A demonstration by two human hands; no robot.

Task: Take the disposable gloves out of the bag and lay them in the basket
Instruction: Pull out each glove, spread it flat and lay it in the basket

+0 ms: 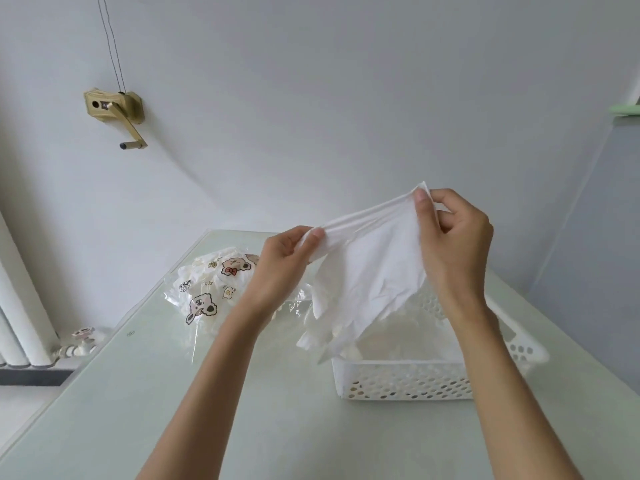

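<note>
Left hand (284, 261): raised above the table, thumb and curled fingers pinching the left end of the glove's cuff edge; the thumb tip lies on top of the bunched film
Right hand (453, 237): held higher than the left, thumb and forefinger pinching the right end of the same cuff edge, the other fingers curled behind it
Glove (370, 271): thin white film stretched taut between the two pinches, its edge sloping up toward the right fingers; the rest hangs crumpled below them, the lower tips dangling over the near left corner of the basket, whether they touch it cannot be told
Basket (408, 379): white plastic with perforated walls, on the table beneath the right fingers and the hanging glove; white film shows inside it, partly hidden by the glove
Bag (207, 292): clear plastic printed with cartoon bears, lying on the table beyond and left of the left fingers, its right part hidden behind that hand; it bulges with more white gloves
Table (145, 393): pale green glass top under both forearms
Crank (117, 112): brass-coloured fitting on the wall, far up and left of the left fingers, two thin cords rising from it
Radiator (17, 306): white pipes at the left edge, with a valve beside the table's corner
</note>
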